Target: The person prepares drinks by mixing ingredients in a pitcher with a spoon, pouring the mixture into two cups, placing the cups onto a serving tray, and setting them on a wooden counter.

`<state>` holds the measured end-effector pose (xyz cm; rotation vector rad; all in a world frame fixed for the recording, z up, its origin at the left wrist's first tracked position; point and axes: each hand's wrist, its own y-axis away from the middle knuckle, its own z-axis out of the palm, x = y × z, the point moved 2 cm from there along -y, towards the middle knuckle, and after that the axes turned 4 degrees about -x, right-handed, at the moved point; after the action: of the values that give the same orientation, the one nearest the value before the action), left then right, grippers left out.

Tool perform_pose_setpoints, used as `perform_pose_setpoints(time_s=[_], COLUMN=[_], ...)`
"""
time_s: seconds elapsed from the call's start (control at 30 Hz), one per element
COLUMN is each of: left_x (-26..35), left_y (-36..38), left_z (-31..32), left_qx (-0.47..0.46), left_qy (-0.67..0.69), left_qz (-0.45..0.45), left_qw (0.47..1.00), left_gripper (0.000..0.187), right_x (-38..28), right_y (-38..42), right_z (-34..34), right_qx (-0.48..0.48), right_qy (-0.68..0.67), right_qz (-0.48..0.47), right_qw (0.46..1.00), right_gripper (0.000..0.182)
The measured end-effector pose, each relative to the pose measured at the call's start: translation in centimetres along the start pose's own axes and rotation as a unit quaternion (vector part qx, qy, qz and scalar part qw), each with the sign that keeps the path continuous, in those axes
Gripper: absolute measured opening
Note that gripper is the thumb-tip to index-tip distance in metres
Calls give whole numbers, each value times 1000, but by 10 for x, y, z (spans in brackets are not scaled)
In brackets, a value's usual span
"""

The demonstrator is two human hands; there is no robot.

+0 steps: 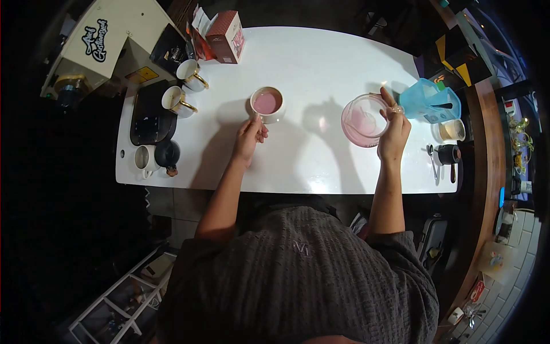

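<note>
My left hand (247,140) is closed on the handle of a pale mug (275,118), which stands upright on the white table. Pink liquid (267,103) fills much of the mug. Farther right, my right hand (394,133) grips the handle of a clear glass jug (356,137), thumb and fingers wrapped round it. A pink film coats the inside of the jug, and its wide mouth faces up toward me. Bare table lies between the two vessels, with the shadow of the right hand and jug falling across it.
Two gold-handled cups (176,103), a black tray (150,117), a white mug (144,161) and a dark round vessel (167,153) line the left side. A cardboard box (226,38) stands behind. At right are a blue pitcher (423,94), a tan-filled glass (451,131) and a spoon (432,161).
</note>
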<state>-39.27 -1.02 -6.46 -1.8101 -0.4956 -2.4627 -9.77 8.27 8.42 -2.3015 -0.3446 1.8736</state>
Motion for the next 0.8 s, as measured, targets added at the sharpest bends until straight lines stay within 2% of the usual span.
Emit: perform_pose_setpoints(time_s=[0.17, 0.33, 0.4, 0.6, 0.67, 0.8], left_x=[2, -1, -4, -9, -8, 1], left_y=[-21, -33, -37, -41, -40, -35], left_z=[1, 2, 0, -4, -4, -2], left_qx=[2, 17, 23, 42, 49, 47], left_qy=[16, 21, 12, 1, -5, -49], left_qz=[-7, -14, -10, -8, -11, -22], left_qw=[1000, 1000, 1000, 999, 999, 997], left_gripper=[32, 29, 38, 40, 40, 34], right_x=[-1, 7, 9, 12, 11, 5], right_y=[6, 3, 1, -3, -5, -8], right_z=[-4, -15, -16, -12, -8, 3], right_qx=[4, -2, -5, -23, -26, -39], right_qy=[-50, -36, -34, -48, -3, -4], right_qz=[30, 38, 36, 25, 42, 45], right_qw=[998, 999, 999, 998, 999, 998], right_gripper=[45, 45, 46, 46, 55, 54])
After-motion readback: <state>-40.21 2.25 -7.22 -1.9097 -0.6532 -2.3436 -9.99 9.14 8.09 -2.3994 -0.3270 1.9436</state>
